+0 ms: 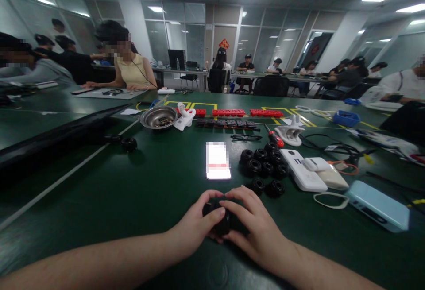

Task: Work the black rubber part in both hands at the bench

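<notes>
Just in front of me, my left hand (198, 219) is closed round a dark, rounded black part (223, 224), its thumb lying across the top. My right hand (255, 221) curls about the same part from the other side, fingertips against it. Fingers cover much of the part, so its exact shape is hidden. Beyond my right hand sits a group of black wheel-like parts (254, 166); two of them lie nearest my fingers. A phone with a bright screen (218, 175) lies flat beyond both hands.
Farther out are a metal bowl (142, 119) with small pieces, red trays (228, 113), a dark strip of parts (227, 124) and a screwdriver (274, 138). At right lie white power banks (307, 179), cables and a light-blue box (378, 206). People sit at surrounding tables.
</notes>
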`<state>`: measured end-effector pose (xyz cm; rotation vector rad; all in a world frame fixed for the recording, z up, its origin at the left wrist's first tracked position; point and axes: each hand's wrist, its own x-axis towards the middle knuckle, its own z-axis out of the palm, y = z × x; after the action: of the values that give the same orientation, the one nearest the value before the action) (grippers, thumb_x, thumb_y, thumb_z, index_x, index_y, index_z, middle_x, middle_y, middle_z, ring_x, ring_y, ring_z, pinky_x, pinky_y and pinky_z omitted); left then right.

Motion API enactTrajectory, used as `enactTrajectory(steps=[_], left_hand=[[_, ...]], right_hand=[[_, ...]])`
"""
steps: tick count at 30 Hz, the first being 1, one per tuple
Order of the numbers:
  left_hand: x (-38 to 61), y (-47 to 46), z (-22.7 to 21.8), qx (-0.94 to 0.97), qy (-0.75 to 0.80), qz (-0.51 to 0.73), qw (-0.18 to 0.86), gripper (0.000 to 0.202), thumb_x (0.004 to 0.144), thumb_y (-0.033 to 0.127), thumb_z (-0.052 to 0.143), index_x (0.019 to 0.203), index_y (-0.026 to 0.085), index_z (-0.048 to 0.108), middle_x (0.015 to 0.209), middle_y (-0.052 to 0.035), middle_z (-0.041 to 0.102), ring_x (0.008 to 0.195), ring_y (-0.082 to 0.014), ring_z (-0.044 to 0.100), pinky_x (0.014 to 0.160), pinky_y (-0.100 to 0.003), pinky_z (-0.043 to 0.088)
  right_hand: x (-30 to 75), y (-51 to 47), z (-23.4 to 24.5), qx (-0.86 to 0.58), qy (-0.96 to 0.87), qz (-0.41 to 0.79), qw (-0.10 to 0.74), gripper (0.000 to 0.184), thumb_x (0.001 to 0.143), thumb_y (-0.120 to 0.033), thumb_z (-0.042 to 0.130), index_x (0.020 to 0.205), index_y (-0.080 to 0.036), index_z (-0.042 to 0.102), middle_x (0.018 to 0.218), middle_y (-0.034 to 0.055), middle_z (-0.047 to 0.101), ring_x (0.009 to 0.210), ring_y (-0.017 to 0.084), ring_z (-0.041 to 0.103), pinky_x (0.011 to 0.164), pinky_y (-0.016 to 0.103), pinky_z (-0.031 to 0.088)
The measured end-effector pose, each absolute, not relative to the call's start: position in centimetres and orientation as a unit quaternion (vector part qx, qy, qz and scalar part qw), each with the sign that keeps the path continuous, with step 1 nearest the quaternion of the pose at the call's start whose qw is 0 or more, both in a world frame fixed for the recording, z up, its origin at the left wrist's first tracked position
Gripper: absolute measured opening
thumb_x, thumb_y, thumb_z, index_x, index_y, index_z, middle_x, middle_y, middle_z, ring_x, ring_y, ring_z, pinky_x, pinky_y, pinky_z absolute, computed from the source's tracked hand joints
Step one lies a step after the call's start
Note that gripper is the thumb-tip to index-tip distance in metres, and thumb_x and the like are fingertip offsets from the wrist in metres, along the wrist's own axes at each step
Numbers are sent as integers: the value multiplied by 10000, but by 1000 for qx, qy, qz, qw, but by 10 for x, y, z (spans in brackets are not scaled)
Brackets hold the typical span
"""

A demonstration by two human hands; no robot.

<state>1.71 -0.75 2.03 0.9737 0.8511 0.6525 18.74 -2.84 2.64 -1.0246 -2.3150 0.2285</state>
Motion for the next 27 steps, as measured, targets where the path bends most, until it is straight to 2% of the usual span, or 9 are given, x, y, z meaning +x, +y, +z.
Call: enactTrajectory(steps=[2, 4, 7, 11, 13, 15, 19, 21, 27], left_hand=[[16, -8, 19, 455, 383, 305, 744, 488, 635, 433, 622, 1005, 218, 386, 870, -19, 504, 661, -159, 576, 581, -314, 456], [14, -8, 19, 470, 374, 318, 733, 511, 624, 368, 643, 1040, 223, 383, 905, -18, 507, 822, -201, 563, 705, -350, 446], [11, -9, 22, 491, 379, 318, 718, 574, 601, 292, 659, 1091, 217, 370, 947, -21, 508, 953, -225, 515, 853, -380, 377], [14, -8, 21, 442, 377, 312, 752, 568, 638, 376, 626, 1101, 229, 330, 994, -48, 467, 849, -212, 568, 714, -367, 456], [16, -8, 18, 441, 386, 303, 751, 552, 646, 430, 610, 1078, 225, 333, 933, -39, 485, 662, -161, 587, 599, -335, 466], [17, -7, 16, 449, 391, 302, 745, 538, 638, 435, 617, 1058, 225, 354, 887, -24, 497, 602, -143, 573, 553, -310, 453], [13, -8, 18, 473, 380, 326, 725, 552, 601, 351, 663, 1070, 227, 398, 917, -17, 505, 857, -202, 543, 721, -333, 437], [12, -9, 21, 477, 380, 326, 722, 584, 590, 324, 675, 1092, 225, 392, 955, -24, 503, 920, -213, 519, 801, -355, 408], [14, -7, 20, 429, 364, 301, 770, 460, 677, 353, 603, 1049, 213, 371, 977, -59, 479, 745, -191, 571, 668, -372, 445]], right_hand=[[188, -28, 27, -400, -867, 89, 283, 441, 742, -332, 590, 1132, -171, 464, 1132, 119, 477, 1065, 267, 432, 943, 501, 311], [188, -28, 29, -421, -858, 103, 274, 529, 687, -424, 629, 1124, -168, 476, 1127, 128, 482, 1061, 292, 437, 930, 528, 317], [187, -29, 32, -434, -849, 110, 280, 464, 687, -424, 634, 1057, -166, 527, 1058, 120, 520, 1013, 287, 469, 908, 527, 342], [187, -30, 29, -398, -861, 87, 306, 368, 739, -249, 596, 1084, -164, 500, 1048, 103, 517, 1003, 245, 469, 915, 460, 365], [188, -30, 28, -378, -868, 72, 314, 364, 746, -221, 575, 1095, -171, 485, 1069, 98, 506, 1019, 236, 459, 927, 450, 353], [188, -30, 28, -383, -867, 72, 311, 391, 736, -263, 585, 1100, -167, 480, 1087, 105, 498, 1034, 245, 451, 924, 451, 354], [188, -28, 33, -416, -855, 108, 290, 510, 694, -454, 606, 1093, -158, 496, 1063, 119, 513, 1010, 275, 461, 888, 473, 373], [187, -28, 34, -416, -854, 123, 287, 437, 722, -414, 598, 1076, -172, 509, 1030, 104, 528, 984, 259, 474, 875, 450, 389], [187, -28, 28, -365, -876, 114, 294, 406, 775, -231, 552, 1159, -184, 430, 1105, 100, 492, 1034, 239, 442, 920, 443, 348]])
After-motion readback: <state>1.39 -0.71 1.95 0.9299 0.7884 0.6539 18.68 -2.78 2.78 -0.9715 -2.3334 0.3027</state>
